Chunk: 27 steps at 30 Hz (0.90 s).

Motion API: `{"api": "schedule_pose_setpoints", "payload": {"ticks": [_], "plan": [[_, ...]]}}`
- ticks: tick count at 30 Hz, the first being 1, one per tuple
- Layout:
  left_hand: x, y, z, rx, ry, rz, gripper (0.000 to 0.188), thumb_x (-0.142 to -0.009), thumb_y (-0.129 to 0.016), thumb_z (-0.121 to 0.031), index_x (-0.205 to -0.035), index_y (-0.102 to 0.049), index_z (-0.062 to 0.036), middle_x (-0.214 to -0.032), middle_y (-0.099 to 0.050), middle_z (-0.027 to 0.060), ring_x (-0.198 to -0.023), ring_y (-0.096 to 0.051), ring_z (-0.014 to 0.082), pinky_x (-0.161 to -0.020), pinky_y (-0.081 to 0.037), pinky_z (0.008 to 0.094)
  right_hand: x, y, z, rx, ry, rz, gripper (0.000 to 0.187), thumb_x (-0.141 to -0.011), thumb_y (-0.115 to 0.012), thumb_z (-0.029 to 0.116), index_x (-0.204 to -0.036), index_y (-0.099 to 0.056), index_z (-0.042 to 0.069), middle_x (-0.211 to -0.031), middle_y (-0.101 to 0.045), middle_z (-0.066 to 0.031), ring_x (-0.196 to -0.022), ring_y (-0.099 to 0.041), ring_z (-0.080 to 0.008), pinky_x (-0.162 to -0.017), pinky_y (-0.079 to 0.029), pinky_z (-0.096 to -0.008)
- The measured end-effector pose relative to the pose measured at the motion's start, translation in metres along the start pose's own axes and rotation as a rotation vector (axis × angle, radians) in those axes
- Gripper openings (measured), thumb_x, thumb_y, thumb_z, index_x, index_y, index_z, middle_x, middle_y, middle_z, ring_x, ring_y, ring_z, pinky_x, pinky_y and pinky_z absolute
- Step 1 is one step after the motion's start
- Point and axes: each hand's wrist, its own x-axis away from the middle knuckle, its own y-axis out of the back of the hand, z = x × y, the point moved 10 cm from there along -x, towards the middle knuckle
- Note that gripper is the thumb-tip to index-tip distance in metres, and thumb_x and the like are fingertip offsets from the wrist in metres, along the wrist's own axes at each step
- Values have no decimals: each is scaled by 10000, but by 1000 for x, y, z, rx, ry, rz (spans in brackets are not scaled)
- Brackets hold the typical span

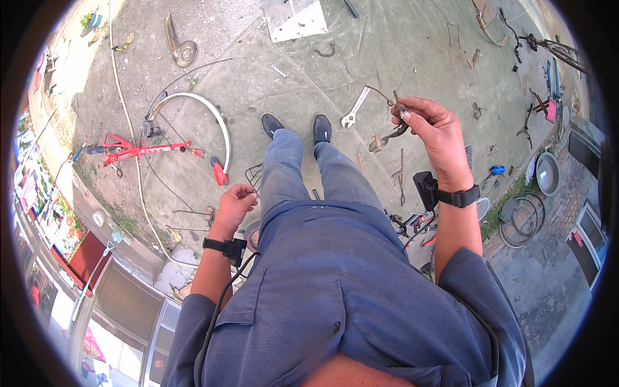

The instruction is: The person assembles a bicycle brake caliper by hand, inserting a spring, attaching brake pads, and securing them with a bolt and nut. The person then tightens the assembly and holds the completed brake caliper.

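My right hand (429, 129) is raised at the right, thumb and fingers pinched on a rusty metal part (401, 116) with curved arms and a thin bent rod. Just left of it is an adjustable wrench (356, 108); the rod's end overlaps the wrench handle, and I cannot tell if they touch. A small brownish lump (376, 143) shows below the part. My left hand (236, 208) hangs beside my left thigh with its fingers loosely curled in and nothing visible in them. A bent wire frame (254, 174) lies on the ground beyond it.
On the ground to the left are a red bicycle frame (138, 151) and a curved silver mudguard (216, 113) with a red end. A pale board (295, 22) lies ahead. Tools and parts (412, 224) sit by my right leg. A metal basin (547, 174) stands at the right wall.
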Motion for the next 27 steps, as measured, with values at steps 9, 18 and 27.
{"api": "schedule_pose_setpoints", "payload": {"ticks": [9, 18, 27], "plan": [[-2, 3, 1, -2, -5, -10, 275, -834, -681, -82, -1084, -607, 5, -946, -671, 70, -827, -655, 157, -708, -511, 291, -2, -3, 0, -6, -4, 4, 252, -919, -628, -2, -1166, -662, -40, -1017, -720, -99, -892, -685, -147, -805, -541, -272], [0, 4, -8, -22, -8, -25, 282, -838, -692, -98, -1086, -606, 4, -945, -664, 64, -820, -643, 147, -706, -508, 289, -2, -1, -1, -29, -8, -6, 257, -920, -622, -1, -1172, -658, -41, -1025, -717, -100, -899, -684, -151, -815, -540, -278], [-9, 9, -33, -44, -78, -75, 208, -866, -711, -116, -1021, -627, -5, -876, -662, 47, -749, -638, 118, -644, -511, 258, -6, 6, -6, -32, 1, -3, 257, -918, -640, 21, -1170, -664, -21, -1016, -725, -98, -894, -690, -147, -820, -523, -272]]}}
